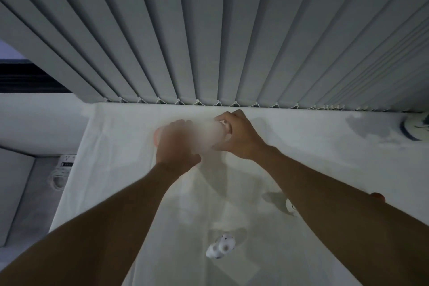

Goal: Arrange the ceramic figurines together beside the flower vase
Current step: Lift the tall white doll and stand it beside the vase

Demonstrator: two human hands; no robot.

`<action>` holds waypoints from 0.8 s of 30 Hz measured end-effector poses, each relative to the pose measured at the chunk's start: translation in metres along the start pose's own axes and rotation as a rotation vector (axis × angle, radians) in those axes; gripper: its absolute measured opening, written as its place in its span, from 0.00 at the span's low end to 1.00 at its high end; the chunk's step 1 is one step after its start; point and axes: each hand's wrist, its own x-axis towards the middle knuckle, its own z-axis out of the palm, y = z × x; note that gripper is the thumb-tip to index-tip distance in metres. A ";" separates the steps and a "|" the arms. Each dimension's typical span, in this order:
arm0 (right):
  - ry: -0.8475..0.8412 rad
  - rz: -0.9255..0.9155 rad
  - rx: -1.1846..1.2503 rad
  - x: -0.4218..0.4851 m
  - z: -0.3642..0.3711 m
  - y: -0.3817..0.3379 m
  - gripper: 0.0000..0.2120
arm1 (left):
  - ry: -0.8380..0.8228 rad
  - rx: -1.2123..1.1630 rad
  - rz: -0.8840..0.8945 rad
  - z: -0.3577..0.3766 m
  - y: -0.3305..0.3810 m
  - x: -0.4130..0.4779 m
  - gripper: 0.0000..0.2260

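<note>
Both hands, the left hand point(176, 144) and the right hand point(236, 134), are gripping a blurry white thing point(211, 134) far back on the table point(301, 146), while a spotted figurine point(220, 246) is sitting alone near the front, so the grouping is looking barely begun.

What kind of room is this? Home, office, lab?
Probably a home or a small office, though that is not certain. Vertical blinds hang over a table covered with a white cloth, a spotted ceramic figurine stands on it, and a power strip with a coiled cable lies on the floor.
</note>
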 end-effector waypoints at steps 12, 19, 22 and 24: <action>0.050 -0.183 0.062 0.010 -0.034 -0.061 0.33 | -0.311 -1.027 -0.103 -0.033 0.007 0.028 0.33; 0.140 -0.086 0.204 0.000 -0.026 -0.045 0.32 | -0.244 -0.988 -0.186 -0.021 0.007 0.029 0.38; 0.018 -0.010 0.215 -0.005 -0.031 -0.031 0.36 | -0.275 -0.971 -0.168 -0.022 0.006 0.030 0.34; -0.066 0.052 0.183 -0.007 -0.032 -0.019 0.39 | -0.279 -0.966 -0.156 -0.021 0.005 0.029 0.32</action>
